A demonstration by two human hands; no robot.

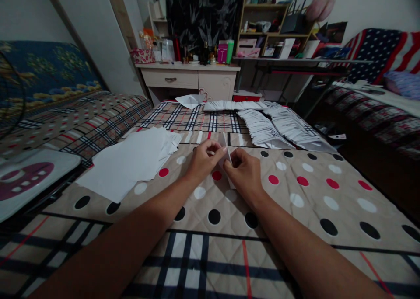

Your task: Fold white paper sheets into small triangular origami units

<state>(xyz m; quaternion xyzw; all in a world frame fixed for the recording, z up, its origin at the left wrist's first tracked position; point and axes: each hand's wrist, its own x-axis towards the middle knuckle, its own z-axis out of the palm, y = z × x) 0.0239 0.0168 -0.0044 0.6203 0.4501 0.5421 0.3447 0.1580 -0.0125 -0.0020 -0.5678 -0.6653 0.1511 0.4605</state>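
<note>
My left hand (204, 160) and my right hand (244, 173) meet over the dotted quilt (311, 194), both pinched on one small white folded sheet of paper (225, 149) held between them. The sheet stands partly upright and my fingers hide much of it. To the left of my hands lies a loose stack of flat white paper sheets (131, 163). Beyond my hands, long overlapping rows of folded white paper pieces (272, 124) spread across the bed.
A single folded paper (190, 100) lies at the bed's far edge. A white tray-like board with a purple print (26, 179) sits at the left. A cream dresser (190, 78), a cluttered desk with shelves (278, 41) and another bed (377, 93) stand behind.
</note>
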